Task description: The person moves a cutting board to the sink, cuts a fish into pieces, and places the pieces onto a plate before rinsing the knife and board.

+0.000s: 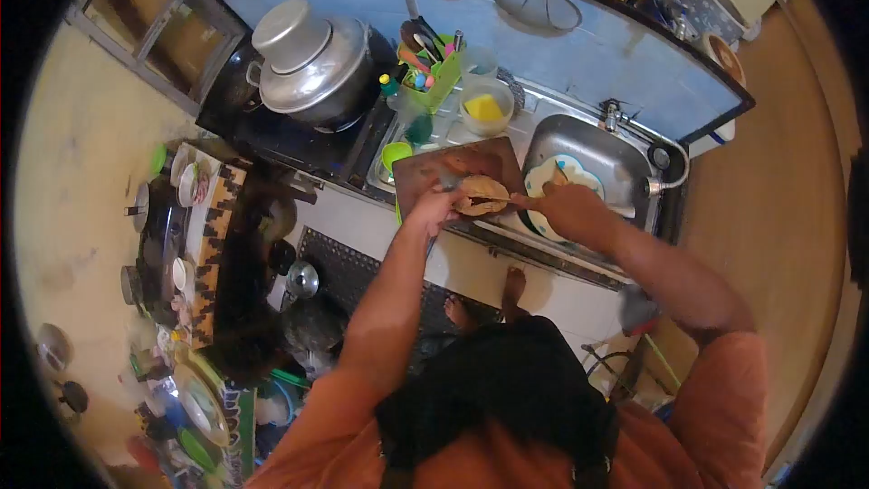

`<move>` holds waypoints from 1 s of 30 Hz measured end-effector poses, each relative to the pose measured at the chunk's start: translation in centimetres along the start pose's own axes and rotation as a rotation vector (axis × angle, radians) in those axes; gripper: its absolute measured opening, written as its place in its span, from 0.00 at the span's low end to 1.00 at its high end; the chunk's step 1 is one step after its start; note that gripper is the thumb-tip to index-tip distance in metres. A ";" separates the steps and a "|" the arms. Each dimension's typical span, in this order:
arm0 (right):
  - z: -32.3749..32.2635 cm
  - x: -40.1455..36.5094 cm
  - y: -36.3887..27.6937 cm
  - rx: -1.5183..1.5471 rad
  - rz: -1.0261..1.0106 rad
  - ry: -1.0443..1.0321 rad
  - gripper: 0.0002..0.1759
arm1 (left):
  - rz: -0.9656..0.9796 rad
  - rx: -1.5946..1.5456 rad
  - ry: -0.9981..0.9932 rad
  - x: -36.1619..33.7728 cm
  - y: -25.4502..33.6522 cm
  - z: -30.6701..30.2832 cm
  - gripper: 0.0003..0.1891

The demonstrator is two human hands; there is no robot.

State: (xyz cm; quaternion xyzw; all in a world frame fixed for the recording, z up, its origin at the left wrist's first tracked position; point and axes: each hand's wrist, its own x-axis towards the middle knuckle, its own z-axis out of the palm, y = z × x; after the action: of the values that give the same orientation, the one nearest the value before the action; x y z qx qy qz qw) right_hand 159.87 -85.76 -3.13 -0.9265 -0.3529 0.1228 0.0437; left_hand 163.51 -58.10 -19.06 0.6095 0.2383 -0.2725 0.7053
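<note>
A dark brown board (pixel 418 183) lies at the left edge of the sink, bearing a light brown oval piece (pixel 483 196) with a dark slit. My left hand (pixel 433 208) is at the left end of this piece, its fingers closed on it. From the right, my right hand (pixel 570 210) reaches in, fingers wrapped round a handle that is mostly hidden; a thin part points at the brown piece. Behind that hand, a white plate with a blue-green rim (pixel 587 174) rests in the sink basin.
The steel sink (pixel 634 163) has a faucet (pixel 614 114) at its back. A container with a yellow sponge (pixel 484 109), a green utensil holder (pixel 438 83) and a green cup (pixel 396 156) stand behind the board. A large lidded pot (pixel 317 72) is at the left.
</note>
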 end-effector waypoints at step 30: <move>6.7 -3.7 0.6 0.478 0.388 0.014 0.34 | 0.051 0.384 -0.030 2.5 2.1 -5.2 0.25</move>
State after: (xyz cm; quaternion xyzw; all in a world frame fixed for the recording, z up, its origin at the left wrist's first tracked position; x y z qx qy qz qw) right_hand 155.83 -88.72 -8.95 -0.9409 -0.1301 0.2018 0.2388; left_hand 166.80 -52.97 -19.96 0.7345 0.1559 -0.3038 0.5864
